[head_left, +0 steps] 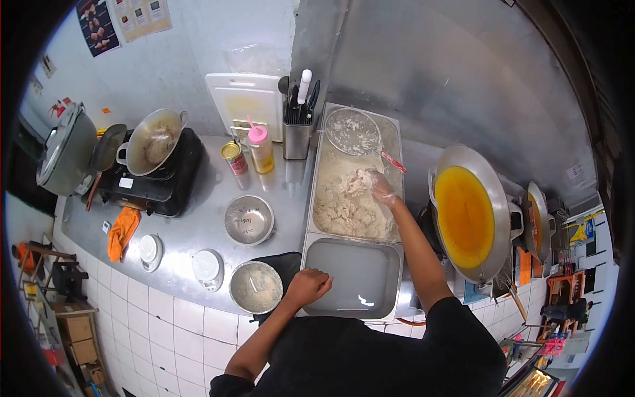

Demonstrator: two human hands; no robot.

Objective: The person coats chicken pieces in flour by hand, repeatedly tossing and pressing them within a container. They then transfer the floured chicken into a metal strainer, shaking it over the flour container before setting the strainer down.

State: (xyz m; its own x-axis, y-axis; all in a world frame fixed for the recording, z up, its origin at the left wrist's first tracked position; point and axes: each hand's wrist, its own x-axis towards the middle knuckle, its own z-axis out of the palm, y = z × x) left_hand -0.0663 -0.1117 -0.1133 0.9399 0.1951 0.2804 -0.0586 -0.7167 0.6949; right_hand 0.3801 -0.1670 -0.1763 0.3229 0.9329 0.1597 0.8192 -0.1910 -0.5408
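Observation:
My right hand [383, 190], in a thin clear glove, is closed around a floury piece [359, 182] over the flour tray [320, 198]. Clumpy flour fills much of that tray. A mesh strainer [353, 132] with a red handle lies across the tray's far end. My left hand [309, 286] is bare and curled closed by the left edge of a tray of cloudy liquid [354, 274]; nothing shows in it. Left of this hand stands a metal bowl [255, 287] with pale batter-like residue inside.
A wok of orange oil [465, 215] stands right of my right arm. On the left are an empty-looking bowl [249, 220], two white scales [208, 266], an orange cloth [124, 233] and a black stove [159, 187]. A knife holder [297, 137] stands at the back.

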